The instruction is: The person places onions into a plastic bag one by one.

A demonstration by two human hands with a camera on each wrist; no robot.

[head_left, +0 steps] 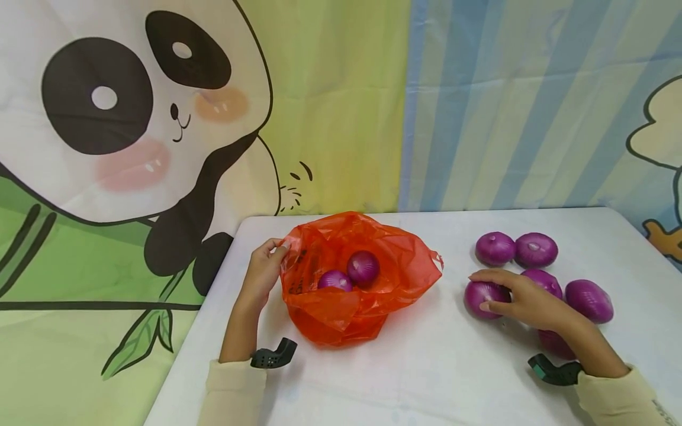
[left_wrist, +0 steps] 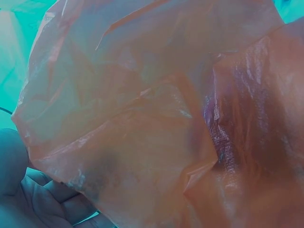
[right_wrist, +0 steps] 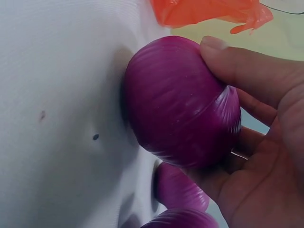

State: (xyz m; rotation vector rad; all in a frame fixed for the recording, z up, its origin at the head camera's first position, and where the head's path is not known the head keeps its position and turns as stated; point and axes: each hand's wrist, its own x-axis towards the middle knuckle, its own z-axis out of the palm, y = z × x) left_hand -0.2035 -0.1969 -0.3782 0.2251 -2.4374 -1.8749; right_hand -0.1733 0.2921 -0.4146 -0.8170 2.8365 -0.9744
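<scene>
A red plastic bag [head_left: 330,319] lies with its mouth spread wide on the table, two purple onions [head_left: 364,267] inside it. My left hand [head_left: 263,269] pinches the bag's left rim between thumb and fingers; in the left wrist view the thin film [left_wrist: 133,142] fills most of the picture. On the right, my right hand [head_left: 524,296] grips a purple onion [head_left: 482,300], thumb on the near side and fingers over the far side. The right wrist view shows this onion [right_wrist: 180,104] close to the white tabletop.
Around the right hand sit several more onions: two at the back [head_left: 536,249], one behind the hand [head_left: 543,283], one at the far right [head_left: 589,301] and one partly under the forearm [head_left: 556,343]. The white table [head_left: 426,378] meets a printed panda curtain [head_left: 341,106] behind.
</scene>
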